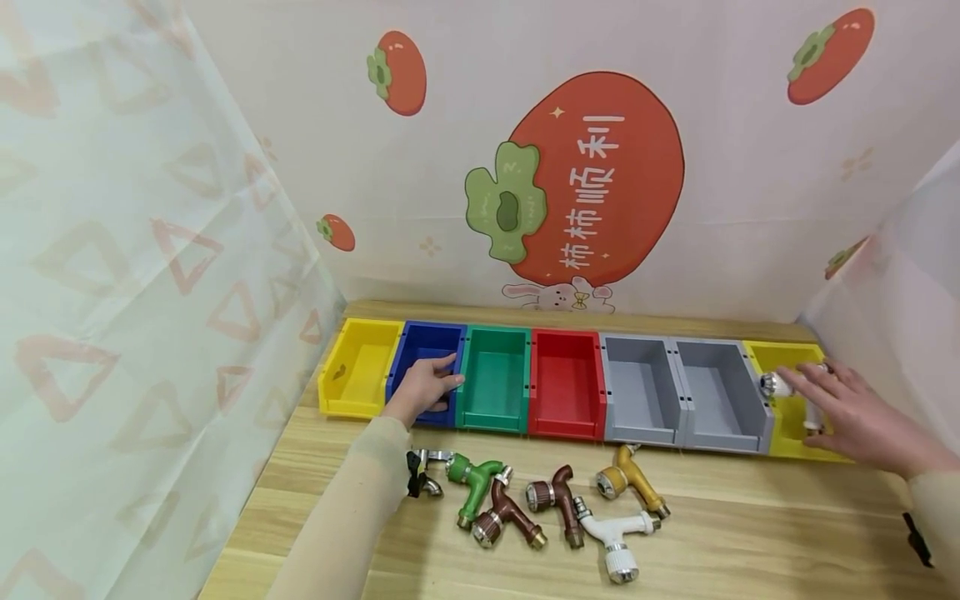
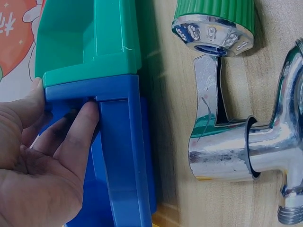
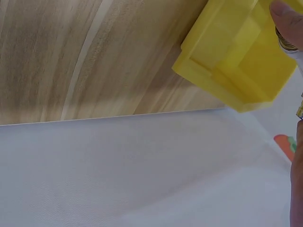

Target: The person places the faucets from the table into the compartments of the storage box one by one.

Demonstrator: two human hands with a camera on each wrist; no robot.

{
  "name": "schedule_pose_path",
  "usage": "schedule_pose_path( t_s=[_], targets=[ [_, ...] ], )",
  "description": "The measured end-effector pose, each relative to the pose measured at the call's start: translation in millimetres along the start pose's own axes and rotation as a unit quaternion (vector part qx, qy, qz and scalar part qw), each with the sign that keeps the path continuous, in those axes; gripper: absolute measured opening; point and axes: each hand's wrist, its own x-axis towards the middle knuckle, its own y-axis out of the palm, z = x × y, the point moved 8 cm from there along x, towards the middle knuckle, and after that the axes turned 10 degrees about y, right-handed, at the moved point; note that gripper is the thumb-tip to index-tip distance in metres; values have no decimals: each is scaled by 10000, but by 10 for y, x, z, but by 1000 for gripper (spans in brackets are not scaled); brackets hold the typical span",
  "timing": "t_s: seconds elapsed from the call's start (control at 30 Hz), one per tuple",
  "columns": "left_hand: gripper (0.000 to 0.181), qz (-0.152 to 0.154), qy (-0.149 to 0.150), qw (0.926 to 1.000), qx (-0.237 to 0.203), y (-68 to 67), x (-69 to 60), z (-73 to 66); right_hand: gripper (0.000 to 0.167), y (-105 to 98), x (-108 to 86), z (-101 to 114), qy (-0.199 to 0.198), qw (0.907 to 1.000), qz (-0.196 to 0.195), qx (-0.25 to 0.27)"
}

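Observation:
At the right end of the bin row, my right hand [image 1: 858, 412] holds a white faucet [image 1: 780, 384] with metal ends over the right yellow bin [image 1: 789, 429]. Only the thumb, part of the hand and bits of that faucet [image 3: 289, 48] show at the right wrist view's edge. My left hand [image 1: 427, 385] grips the blue bin [image 2: 120, 156] by its wall beside the green bin [image 2: 90, 66]. Its fingers reach inside the blue bin while the thumb lies at the rim. A chrome faucet [image 2: 220, 153] lies on the table near this hand.
Before the bins lie a green faucet [image 1: 474, 483], two brown faucets [image 1: 510, 510], another white faucet [image 1: 617, 537] and a yellow faucet [image 1: 632, 477]. A left yellow bin [image 1: 358, 408], a red bin [image 1: 566, 429] and two grey bins [image 1: 643, 435] complete the row. Printed sheets stand behind and beside.

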Motion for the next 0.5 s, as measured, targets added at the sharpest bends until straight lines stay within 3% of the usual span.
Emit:
schedule_pose_path(
  t_s=[0.13, 0.3, 0.5],
  targets=[
    [62, 4, 2, 10000, -24, -3, -9, -8, 109, 12, 48, -53, -50, 10000, 6, -58],
    [62, 3, 18, 10000, -5, -4, -18, -15, 142, 38, 88, -136, 348, 9992, 188, -4],
    [61, 9, 29, 10000, -8, -3, -22, -19, 146, 91, 85, -215, 687, 9961, 553, -71]
  ],
)
